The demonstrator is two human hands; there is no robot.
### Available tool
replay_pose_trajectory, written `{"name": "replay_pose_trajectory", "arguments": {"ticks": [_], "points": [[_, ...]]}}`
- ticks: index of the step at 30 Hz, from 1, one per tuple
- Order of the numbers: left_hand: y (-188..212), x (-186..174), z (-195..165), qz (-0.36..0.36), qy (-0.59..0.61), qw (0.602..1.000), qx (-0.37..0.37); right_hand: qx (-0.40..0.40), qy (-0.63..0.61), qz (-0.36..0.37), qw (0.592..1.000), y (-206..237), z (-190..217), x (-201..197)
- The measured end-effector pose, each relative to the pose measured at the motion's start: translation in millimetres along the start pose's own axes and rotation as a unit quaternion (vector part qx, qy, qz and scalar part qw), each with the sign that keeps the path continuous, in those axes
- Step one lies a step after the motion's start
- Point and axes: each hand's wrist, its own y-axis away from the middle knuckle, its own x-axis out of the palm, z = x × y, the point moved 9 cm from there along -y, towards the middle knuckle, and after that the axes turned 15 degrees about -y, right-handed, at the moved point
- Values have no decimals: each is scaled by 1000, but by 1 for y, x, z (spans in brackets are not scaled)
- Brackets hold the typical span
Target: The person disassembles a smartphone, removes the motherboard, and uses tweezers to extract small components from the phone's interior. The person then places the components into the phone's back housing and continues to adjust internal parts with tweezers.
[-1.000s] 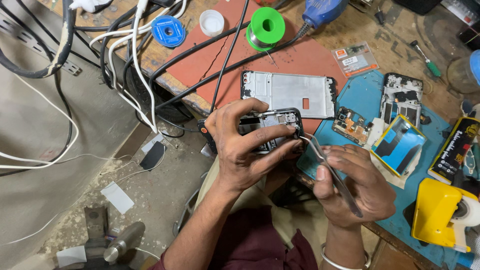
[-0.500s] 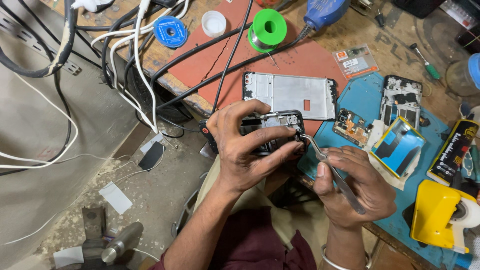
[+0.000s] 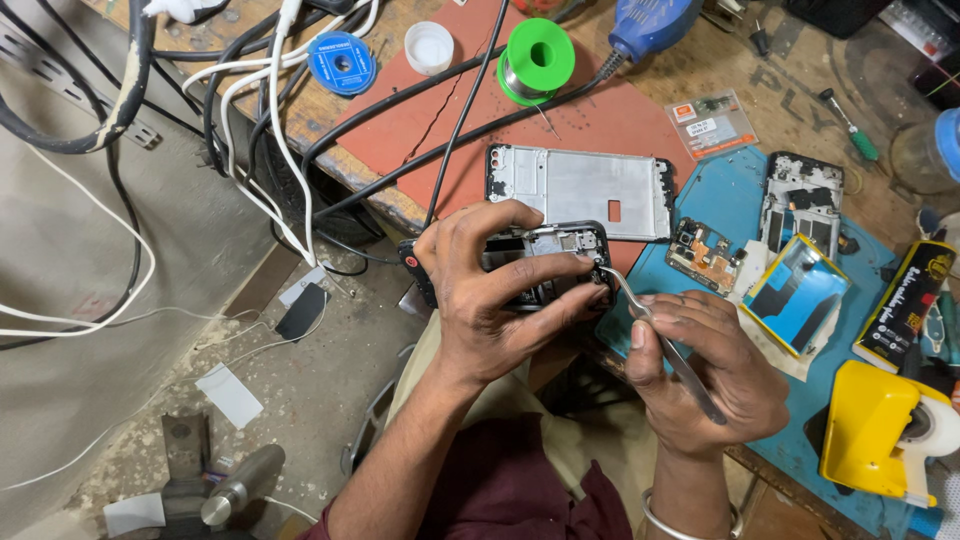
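Observation:
My left hand (image 3: 500,290) grips an opened dark phone body (image 3: 545,255) above the workbench edge, fingers wrapped over its front and thumb along its top. My right hand (image 3: 705,370) pinches metal tweezers (image 3: 655,335), whose tips touch the phone's right end near my left fingertips. The phone's insides are partly hidden by my fingers.
A silver phone frame (image 3: 580,190) lies on a red mat (image 3: 420,125). On the blue mat (image 3: 730,195) sit a circuit board (image 3: 703,252), another phone shell (image 3: 803,205), a blue-yellow part (image 3: 795,292) and a yellow tape dispenser (image 3: 885,430). Green solder spool (image 3: 538,58), cables (image 3: 270,110) at left.
Both hands stay in almost the same place; the tweezer tips remain at the phone's right end. The view has shifted slightly.

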Motion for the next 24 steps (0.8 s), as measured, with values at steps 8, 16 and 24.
{"name": "replay_pose_trajectory", "arguments": {"ticks": [8, 16, 24], "points": [[0, 0, 0, -5, -3, 1000, -1, -13, 9, -2, 1000, -2, 4, 2], [-1, 0, -1, -8, 1, 1000, -1, -24, 38, 11, 999, -5, 9, 7], [-1, 0, -1, -6, 3, 1000, 0, -25, 41, 21, 999, -6, 11, 9]]}}
